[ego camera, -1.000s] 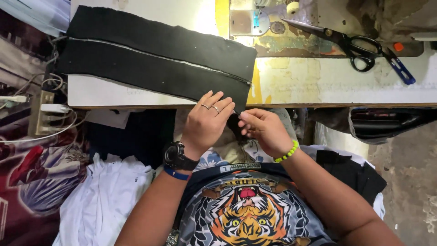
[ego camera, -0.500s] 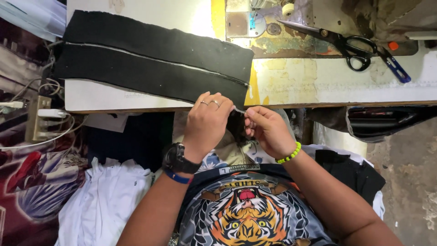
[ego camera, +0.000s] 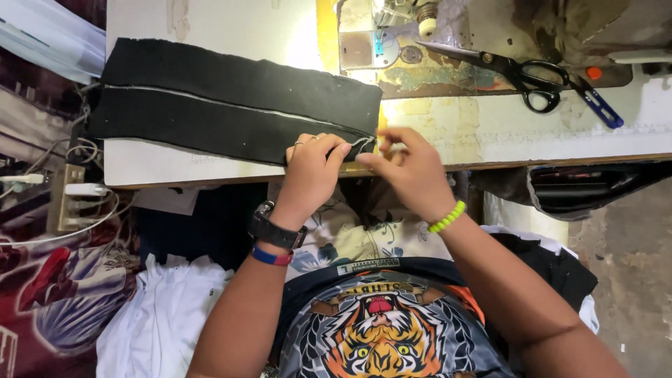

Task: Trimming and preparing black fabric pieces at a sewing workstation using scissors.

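A long black fabric strip with a white stitched seam down its middle lies across the white sewing table. My left hand presses on the strip's near right corner, fingers curled over the cloth. My right hand sits just to the right, thumb and fingers pinched on a thin thread end at the seam's right end. A black watch and a band are on my left wrist, and a green bead bracelet is on the right.
Black-handled scissors and a blue-handled tool lie at the table's back right, beside the sewing machine base. A power strip with cables hangs at the left. White cloth is piled by my left knee.
Both hands have risen from the table's front edge onto the strip's right end. My right hand has moved right and now pinches the thread at the seam.
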